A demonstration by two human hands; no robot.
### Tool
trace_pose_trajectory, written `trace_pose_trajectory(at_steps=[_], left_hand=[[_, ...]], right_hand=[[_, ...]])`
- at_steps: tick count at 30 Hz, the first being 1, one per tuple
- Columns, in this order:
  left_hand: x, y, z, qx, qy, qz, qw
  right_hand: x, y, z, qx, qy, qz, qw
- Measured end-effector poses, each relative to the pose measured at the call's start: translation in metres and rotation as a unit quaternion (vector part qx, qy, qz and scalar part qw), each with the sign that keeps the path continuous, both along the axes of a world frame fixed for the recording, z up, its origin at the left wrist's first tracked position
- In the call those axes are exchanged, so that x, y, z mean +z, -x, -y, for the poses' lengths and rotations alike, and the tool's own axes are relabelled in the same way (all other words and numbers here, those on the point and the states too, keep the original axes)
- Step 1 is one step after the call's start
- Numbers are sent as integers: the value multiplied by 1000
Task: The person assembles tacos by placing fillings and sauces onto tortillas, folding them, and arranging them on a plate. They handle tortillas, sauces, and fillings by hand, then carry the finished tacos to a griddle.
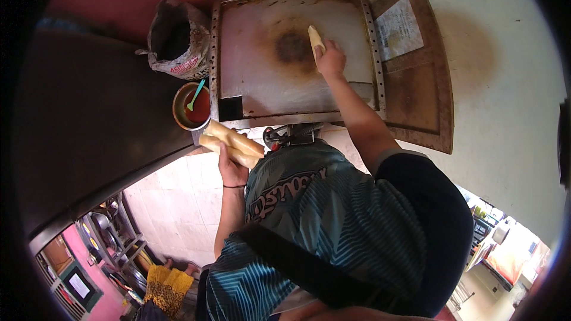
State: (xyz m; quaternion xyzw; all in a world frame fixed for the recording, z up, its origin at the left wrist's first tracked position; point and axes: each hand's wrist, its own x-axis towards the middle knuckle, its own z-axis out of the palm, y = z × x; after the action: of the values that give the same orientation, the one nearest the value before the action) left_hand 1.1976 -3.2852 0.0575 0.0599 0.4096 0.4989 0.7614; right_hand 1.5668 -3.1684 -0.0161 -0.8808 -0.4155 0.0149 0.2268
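My left hand (232,169) is closed around a pair of long, pale-tan bread rolls (241,141), held side by side just off the near left corner of a flat metal griddle (256,77). Over the griddle, my right hand (331,59) grips one end of another long bread roll (315,37). That roll points away from me, beside a dark scorched patch in the middle of the plate. I cannot tell whether it touches the metal. A round bowl (177,110) of red-orange sauce stands left of the griddle, a teal brush or spatula (196,95) leaning in it.
An open sack (190,62) with dark contents stands behind the bowl. A dark counter (89,107) stretches along the left. Right of the griddle is a brown wooden panel (416,95) with a paper on it. The griddle has a raised, perforated rim and a square opening (231,108).
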Motion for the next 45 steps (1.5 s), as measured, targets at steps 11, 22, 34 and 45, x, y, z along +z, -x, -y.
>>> trace_pose_trajectory(at_steps=[11, 22, 34, 45], left_hand=[[14, -99, -76, -150, -74, -73, 983], [5, -147, -91, -272, -25, -167, 947], [-85, -266, -176, -320, -114, -538, 772], [-96, -286, -202, -437, -309, -728, 428]], right_hand=[[81, 116, 77, 331, -79, -445, 828], [39, 29, 84, 140, -126, -649, 737], [-35, -55, 0, -35, -44, -198, 979], [-32, -26, 1, 0, -46, -211, 976]])
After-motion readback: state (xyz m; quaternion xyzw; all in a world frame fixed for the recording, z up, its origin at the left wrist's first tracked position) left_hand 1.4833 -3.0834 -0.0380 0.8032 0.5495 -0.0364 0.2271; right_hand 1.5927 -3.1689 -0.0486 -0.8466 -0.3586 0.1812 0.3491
